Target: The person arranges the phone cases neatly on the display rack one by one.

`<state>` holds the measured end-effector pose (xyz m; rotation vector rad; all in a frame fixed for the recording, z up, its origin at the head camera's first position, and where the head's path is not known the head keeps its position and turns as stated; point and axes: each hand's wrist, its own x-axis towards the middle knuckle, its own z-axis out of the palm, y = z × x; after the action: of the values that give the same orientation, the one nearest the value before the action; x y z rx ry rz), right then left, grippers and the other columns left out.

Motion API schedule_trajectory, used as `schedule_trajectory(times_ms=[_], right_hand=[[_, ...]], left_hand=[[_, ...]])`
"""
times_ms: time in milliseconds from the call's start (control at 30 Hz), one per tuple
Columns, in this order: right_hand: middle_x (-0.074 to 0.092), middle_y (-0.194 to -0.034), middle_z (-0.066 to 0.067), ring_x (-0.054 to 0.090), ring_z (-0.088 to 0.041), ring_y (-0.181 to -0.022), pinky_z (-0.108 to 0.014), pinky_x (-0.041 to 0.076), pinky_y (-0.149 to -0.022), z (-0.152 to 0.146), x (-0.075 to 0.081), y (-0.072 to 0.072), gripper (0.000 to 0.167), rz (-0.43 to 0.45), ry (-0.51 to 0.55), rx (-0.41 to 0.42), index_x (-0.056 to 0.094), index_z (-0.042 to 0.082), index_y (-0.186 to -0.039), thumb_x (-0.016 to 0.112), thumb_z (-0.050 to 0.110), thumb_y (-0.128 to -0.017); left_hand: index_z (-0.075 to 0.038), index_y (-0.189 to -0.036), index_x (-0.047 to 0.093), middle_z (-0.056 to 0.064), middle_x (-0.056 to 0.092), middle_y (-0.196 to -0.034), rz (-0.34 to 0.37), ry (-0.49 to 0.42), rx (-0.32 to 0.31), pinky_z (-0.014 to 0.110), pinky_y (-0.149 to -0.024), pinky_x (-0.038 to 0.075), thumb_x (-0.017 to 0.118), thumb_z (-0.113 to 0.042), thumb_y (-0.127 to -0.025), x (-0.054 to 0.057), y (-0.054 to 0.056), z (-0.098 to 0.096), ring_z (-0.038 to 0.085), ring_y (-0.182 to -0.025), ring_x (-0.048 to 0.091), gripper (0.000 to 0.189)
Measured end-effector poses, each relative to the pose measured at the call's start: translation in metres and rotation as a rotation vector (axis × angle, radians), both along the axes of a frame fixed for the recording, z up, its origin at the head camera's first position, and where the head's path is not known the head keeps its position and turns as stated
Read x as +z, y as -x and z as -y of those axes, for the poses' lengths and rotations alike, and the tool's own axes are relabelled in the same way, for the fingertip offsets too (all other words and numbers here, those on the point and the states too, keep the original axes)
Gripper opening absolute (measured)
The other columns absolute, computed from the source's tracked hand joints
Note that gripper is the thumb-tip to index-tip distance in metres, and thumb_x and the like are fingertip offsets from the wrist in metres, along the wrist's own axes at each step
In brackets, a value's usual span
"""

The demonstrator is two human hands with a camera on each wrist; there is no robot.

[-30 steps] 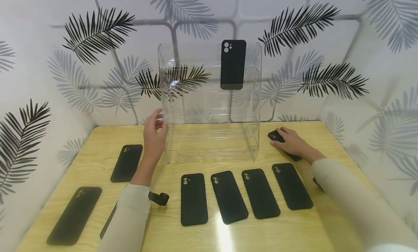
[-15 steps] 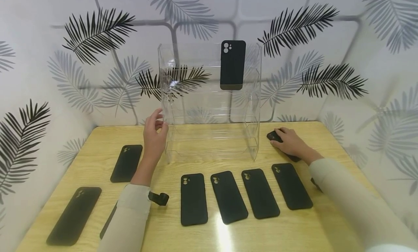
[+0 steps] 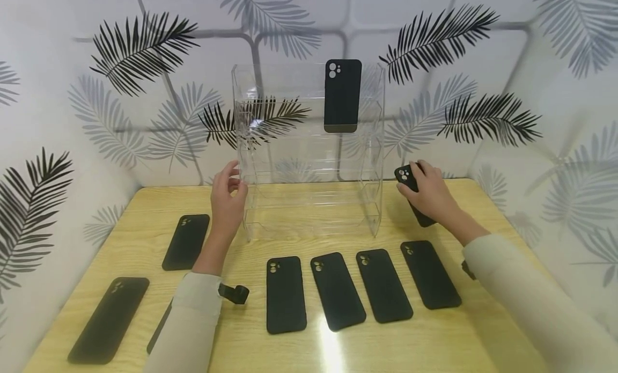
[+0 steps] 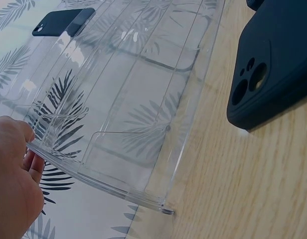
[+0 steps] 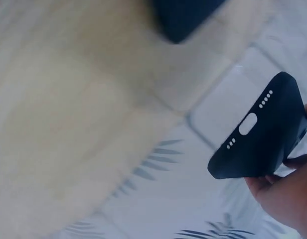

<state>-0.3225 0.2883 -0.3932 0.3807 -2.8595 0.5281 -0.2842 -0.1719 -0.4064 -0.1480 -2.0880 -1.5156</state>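
Observation:
A clear acrylic tiered display rack (image 3: 309, 201) stands at the back of the table. My left hand (image 3: 229, 196) grips its left side panel, and in the left wrist view the thumb and fingers of the left hand (image 4: 16, 174) lie on either side of the panel's edge. One black phone case (image 3: 342, 94) stands upright on an upper tier, toward the right. Right of the rack, my right hand (image 3: 432, 193) holds another black phone case by its sides, tilted above the table. The right wrist view shows this held phone case (image 5: 265, 132) from its bottom end, with port and speaker holes.
Several black phone cases lie on the wooden table (image 3: 241, 341): a front row including one case (image 3: 287, 295), and others at the left, such as one case (image 3: 186, 242) and another (image 3: 109, 320). One is partly hidden by the left sleeve (image 3: 193, 319). Leaf-patterned wall (image 3: 169, 126) stands behind.
My right hand has lifted the phone case off the table at the right, raising its camera end. The left hand stays on the rack's side.

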Motion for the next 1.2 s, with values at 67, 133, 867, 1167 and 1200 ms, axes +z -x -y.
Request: schedule_trajectory(times_ms=[67,133,867,1167,1200], right_hand=[[0.025,-0.156,-0.032,0.028,-0.056,-0.135,-0.067,0.035,-0.101,0.008,0.012,-0.006,0.077,-0.062,0.044,-0.014,0.027,-0.006,-0.156,0.054,0.042,-0.102],[0.026,-0.156,-0.031,0.028,-0.055,-0.135,-0.067,0.034,-0.102,0.015,0.023,-0.011,0.076,-0.123,0.083,-0.03,0.028,-0.006,-0.155,0.055,0.04,-0.102],[0.026,-0.158,-0.019,0.034,-0.037,-0.137,-0.056,0.037,-0.107,0.12,0.11,-0.019,0.08,-0.322,0.259,0.049,0.029,0.005,-0.158,0.061,0.045,-0.097],[0.025,-0.16,-0.018,0.029,-0.034,-0.144,-0.049,0.033,-0.115,0.174,0.125,0.006,0.08,-0.372,0.273,0.066,0.027,0.008,-0.16,0.058,0.049,-0.099],[0.024,-0.16,-0.018,0.028,-0.034,-0.146,-0.048,0.032,-0.117,0.18,0.128,0.008,0.08,-0.381,0.271,0.067,0.027,0.008,-0.16,0.058,0.049,-0.099]], left_hand=[[-0.009,-0.146,0.05,0.017,0.053,-0.127,0.004,-0.003,-0.002,0.022,-0.094,0.047,0.053,-0.003,-0.098,0.0,0.0,0.0,0.019,-0.104,0.055,0.048],[-0.01,-0.147,0.049,0.016,0.053,-0.128,0.01,0.001,-0.001,0.023,-0.095,0.047,0.053,-0.004,-0.099,0.0,0.0,0.001,0.019,-0.104,0.055,0.049],[-0.011,-0.147,0.05,0.016,0.053,-0.127,0.006,-0.008,-0.003,0.028,-0.096,0.047,0.053,-0.005,-0.099,0.0,0.0,0.0,0.019,-0.104,0.054,0.048],[-0.009,-0.146,0.05,0.019,0.052,-0.127,-0.013,-0.008,-0.014,0.021,-0.092,0.046,0.053,-0.004,-0.099,0.0,0.0,0.0,0.018,-0.103,0.055,0.047],[-0.009,-0.146,0.05,0.018,0.053,-0.127,-0.012,-0.006,-0.012,0.02,-0.092,0.046,0.053,-0.005,-0.099,0.0,0.0,0.0,0.018,-0.102,0.055,0.047]])
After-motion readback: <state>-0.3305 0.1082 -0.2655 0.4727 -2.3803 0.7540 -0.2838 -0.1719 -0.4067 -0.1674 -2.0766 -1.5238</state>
